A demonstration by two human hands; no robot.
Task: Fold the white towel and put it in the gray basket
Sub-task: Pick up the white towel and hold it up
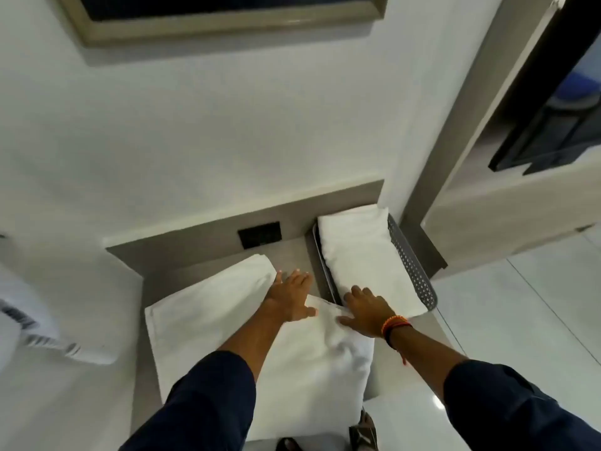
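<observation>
A white towel [227, 327] lies spread flat on the low beige counter [292, 252], folded at least once, with its near part hanging over the front edge. My left hand [291, 296] rests palm down on the towel's far right part, fingers spread. My right hand [369, 312] presses flat on the towel's right corner, beside the gray basket [414, 271]. The perforated gray basket stands at the counter's right end and holds another folded white towel [361, 252].
A black wall socket [259, 235] sits on the counter's back panel. A white wall rises behind, with a framed dark panel [227, 14] above. Shiny white floor tiles [520, 304] lie to the right. My feet in sandals [362, 431] show below the counter.
</observation>
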